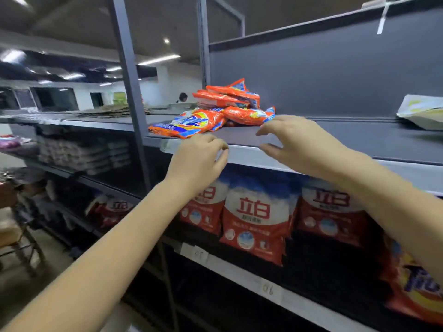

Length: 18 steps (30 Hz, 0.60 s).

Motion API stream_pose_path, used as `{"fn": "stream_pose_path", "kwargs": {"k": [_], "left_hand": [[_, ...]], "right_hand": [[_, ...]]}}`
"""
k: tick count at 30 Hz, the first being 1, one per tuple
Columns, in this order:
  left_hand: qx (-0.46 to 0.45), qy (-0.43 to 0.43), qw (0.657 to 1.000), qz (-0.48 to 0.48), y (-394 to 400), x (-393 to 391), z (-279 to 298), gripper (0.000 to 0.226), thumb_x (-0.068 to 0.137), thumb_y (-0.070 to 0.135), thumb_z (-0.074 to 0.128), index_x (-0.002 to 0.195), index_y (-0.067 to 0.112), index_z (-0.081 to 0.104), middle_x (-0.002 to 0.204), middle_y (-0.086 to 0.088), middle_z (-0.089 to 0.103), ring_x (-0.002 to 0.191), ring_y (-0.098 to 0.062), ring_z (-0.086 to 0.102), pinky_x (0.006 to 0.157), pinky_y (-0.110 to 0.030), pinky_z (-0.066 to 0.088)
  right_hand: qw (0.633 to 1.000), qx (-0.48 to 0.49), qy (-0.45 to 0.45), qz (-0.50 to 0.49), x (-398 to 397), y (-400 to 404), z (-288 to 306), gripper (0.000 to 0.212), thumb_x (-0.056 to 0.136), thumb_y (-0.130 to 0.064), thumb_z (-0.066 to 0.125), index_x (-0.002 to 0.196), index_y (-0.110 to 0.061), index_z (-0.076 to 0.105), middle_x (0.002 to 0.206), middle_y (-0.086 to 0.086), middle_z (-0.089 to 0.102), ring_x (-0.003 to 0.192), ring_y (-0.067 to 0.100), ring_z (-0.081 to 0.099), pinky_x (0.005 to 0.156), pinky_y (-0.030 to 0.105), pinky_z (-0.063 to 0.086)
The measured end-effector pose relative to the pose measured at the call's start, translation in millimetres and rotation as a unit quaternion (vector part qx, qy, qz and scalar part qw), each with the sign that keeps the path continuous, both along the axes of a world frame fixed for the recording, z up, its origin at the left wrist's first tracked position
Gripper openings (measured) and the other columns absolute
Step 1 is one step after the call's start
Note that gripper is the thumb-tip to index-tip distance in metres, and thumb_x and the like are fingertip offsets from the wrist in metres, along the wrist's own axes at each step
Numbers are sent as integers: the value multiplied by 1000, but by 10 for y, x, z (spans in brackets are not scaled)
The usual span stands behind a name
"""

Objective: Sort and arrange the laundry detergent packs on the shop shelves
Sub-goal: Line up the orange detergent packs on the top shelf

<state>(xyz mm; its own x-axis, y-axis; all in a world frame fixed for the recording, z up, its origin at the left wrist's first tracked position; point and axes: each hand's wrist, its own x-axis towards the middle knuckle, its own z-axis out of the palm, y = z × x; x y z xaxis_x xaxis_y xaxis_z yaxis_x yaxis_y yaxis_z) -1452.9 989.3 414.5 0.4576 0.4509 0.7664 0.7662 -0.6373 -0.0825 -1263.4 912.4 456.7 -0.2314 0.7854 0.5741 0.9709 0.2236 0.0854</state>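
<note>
Several orange detergent packs (215, 109) lie in a loose pile at the left end of the dark top shelf (347, 137). The nearest pack (189, 124) lies flat at the shelf's front edge. My left hand (199, 159) hovers just below and in front of that pack, fingers loosely curled, holding nothing. My right hand (294, 140) is raised over the shelf edge to the right of the pile, fingers spread and bent, its fingertips close to the end of an orange pack (249, 116). Red-and-white detergent bags (256, 216) stand in a row on the shelf below.
A white-and-yellow bag (422, 111) lies at the far right of the top shelf. An orange bag (414, 283) sits at the lower right. A dark upright post (129, 75) stands left of the pile. Another person (182, 97) is far behind. Left shelves hold other goods.
</note>
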Motion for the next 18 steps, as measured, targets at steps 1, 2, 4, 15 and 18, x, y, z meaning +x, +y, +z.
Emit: {"fn": "stream_pose_path", "kwargs": {"k": [1, 2, 4, 15, 18], "left_hand": [[-13, 0, 1000, 14, 129, -43, 77, 34, 92, 30, 44, 102, 11, 70, 104, -8, 68, 100, -30, 59, 83, -39, 45], [-23, 3, 999, 29, 265, -76, 140, 31, 95, 29, 46, 106, 11, 69, 109, -9, 67, 104, -30, 56, 86, -39, 43], [-36, 12, 997, 65, 548, -116, 234, 30, 97, 27, 46, 113, 12, 66, 113, -10, 64, 108, -29, 53, 86, -38, 41], [-166, -4, 973, 163, 2225, -400, 517, 35, 98, 29, 40, 126, 18, 58, 129, -9, 56, 116, -24, 50, 85, -36, 43], [-218, -12, 961, 168, 2698, -497, 590, 39, 99, 32, 39, 130, 16, 54, 133, -11, 54, 118, -28, 51, 87, -35, 43]], "right_hand": [[1000, -9, -10, -12, -8, 186, 102, 32, 94, -29, 50, 121, -15, 59, 121, 6, 58, 112, 26, 50, 85, 32, 40], [999, -23, -21, -25, -19, 369, 183, 30, 94, -27, 50, 117, -11, 60, 116, 10, 59, 108, 29, 51, 82, 32, 41], [996, -57, -47, -48, -62, 726, 300, 29, 93, -26, 50, 110, -5, 62, 108, 15, 61, 100, 33, 54, 79, 34, 46], [974, -208, 22, -90, -343, 2380, 505, 29, 93, -36, 51, 73, -15, 54, 79, 5, 54, 80, 22, 48, 57, 27, 34], [959, -232, 110, -116, -438, 2704, 521, 36, 93, -43, 50, 68, -18, 46, 71, 1, 50, 74, 21, 47, 57, 26, 35]]}}
